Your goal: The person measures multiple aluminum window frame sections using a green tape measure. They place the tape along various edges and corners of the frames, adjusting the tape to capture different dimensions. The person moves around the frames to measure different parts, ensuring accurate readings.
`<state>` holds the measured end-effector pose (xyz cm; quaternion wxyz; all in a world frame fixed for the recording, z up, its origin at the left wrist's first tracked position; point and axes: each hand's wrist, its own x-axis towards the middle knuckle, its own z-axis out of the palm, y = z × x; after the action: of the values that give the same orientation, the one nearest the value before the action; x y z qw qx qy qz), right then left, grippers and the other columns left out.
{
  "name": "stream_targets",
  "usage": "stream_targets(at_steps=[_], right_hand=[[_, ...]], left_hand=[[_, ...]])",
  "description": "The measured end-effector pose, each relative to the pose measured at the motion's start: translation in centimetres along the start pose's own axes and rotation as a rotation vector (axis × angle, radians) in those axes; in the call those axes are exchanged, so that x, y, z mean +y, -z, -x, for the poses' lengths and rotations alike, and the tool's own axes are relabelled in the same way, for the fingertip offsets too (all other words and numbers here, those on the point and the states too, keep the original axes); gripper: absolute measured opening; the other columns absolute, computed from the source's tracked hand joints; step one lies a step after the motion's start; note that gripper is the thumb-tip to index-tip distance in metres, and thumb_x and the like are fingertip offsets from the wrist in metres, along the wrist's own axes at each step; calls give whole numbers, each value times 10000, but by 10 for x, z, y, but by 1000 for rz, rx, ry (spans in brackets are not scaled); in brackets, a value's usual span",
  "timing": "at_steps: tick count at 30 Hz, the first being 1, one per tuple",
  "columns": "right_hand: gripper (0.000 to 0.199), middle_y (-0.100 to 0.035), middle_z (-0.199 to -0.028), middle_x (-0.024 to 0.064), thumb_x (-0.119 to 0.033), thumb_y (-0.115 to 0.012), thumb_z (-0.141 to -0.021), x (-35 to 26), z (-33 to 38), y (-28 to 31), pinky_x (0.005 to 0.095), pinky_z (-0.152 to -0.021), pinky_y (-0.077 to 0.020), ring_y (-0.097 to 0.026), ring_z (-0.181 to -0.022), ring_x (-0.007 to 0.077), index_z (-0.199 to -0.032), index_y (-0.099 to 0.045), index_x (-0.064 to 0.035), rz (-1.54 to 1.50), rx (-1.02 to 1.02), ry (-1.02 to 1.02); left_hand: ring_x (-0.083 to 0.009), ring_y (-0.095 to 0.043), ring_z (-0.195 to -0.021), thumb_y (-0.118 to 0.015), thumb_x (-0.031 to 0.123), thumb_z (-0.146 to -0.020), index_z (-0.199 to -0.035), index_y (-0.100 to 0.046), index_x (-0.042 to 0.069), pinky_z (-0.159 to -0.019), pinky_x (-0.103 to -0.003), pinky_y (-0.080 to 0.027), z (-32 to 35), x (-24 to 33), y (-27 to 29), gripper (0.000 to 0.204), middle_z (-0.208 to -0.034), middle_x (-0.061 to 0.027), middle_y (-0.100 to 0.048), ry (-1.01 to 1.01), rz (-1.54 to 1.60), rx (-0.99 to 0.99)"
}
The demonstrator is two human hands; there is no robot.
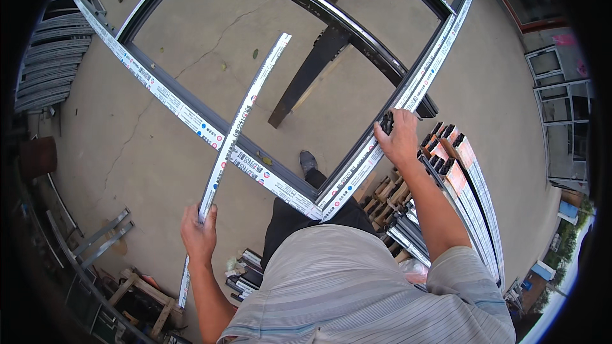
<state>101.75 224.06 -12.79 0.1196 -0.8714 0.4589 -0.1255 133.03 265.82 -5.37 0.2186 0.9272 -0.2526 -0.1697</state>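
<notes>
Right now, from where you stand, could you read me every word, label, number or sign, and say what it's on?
None is clear enough to quote.
White strip in the left hand: dark print, red and blue marks; too small to read.
Large frame under the right hand: similar print; too small.
Orange-and-white wrapped bars, right: any print too small.

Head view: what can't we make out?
All in the head view:
Small black pieces: exact count, covered by the right hand.
Long, narrow white-and-grey strip: gripped stretch, hidden by the left hand.
Large dark frame with white-filmed faces: right side's far end, cut off by top edge.
</notes>
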Motion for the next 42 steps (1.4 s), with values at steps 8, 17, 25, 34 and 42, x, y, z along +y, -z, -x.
stream_targets(at_steps=[8, 17, 25, 34, 42], right_hand=[[697, -573, -1371, 236, -314, -851, -881, -2, 7, -3, 509, -1117, -480, -510, -1323, 432, -1440, -594, 13, 2, -34, -77], [652, -579, -1422, 271, -274, -784, -956, -76, 37, 25, 540, -1165, -418, -513, -1357, 455, -1472, -550, 48, 102, 289, -105], [326, -674, -1237, 209, -180, -754, -986, -336, 106, -33, 443, -946, -571, -685, -1085, 372, -1244, -699, 12, -704, -250, -128], [551, -619, -1397, 227, -385, -681, -1032, -507, 65, -89, 510, -1096, -512, -582, -1335, 425, -1439, -601, -20, -682, -580, 511], [646, -609, -1324, 236, -429, -693, -1038, -564, -22, -112, 516, -1041, -529, -602, -1248, 422, -1498, -527, -6, -773, -398, 518]], left_hand=[[-363, -612, -836, -806, 301, -1000, -1082, -726, -4, -778, -470, -499, -13, 7, 1, 326, -892, -162, -626, -4, -8, -60], [-329, -604, -808, -782, 246, -999, -1085, -725, -14, -752, -442, -497, -75, -3, 5, 281, -889, -158, -619, -182, 109, -114], [-344, -651, -871, -821, 175, -948, -1173, -717, 1, -804, -433, -533, -127, -39, 72, 302, -980, -164, -660, -354, 239, -40], [-120, -615, -769, -774, 293, -1067, -1160, -575, 60, -723, -322, -550, -208, -83, 215, 320, -935, -26, -623, -274, 635, 405], [-122, -604, -809, -737, 379, -1077, -1168, -509, 109, -771, -329, -559, -309, -67, 304, 365, -944, -5, -608, -278, 1306, 572]])
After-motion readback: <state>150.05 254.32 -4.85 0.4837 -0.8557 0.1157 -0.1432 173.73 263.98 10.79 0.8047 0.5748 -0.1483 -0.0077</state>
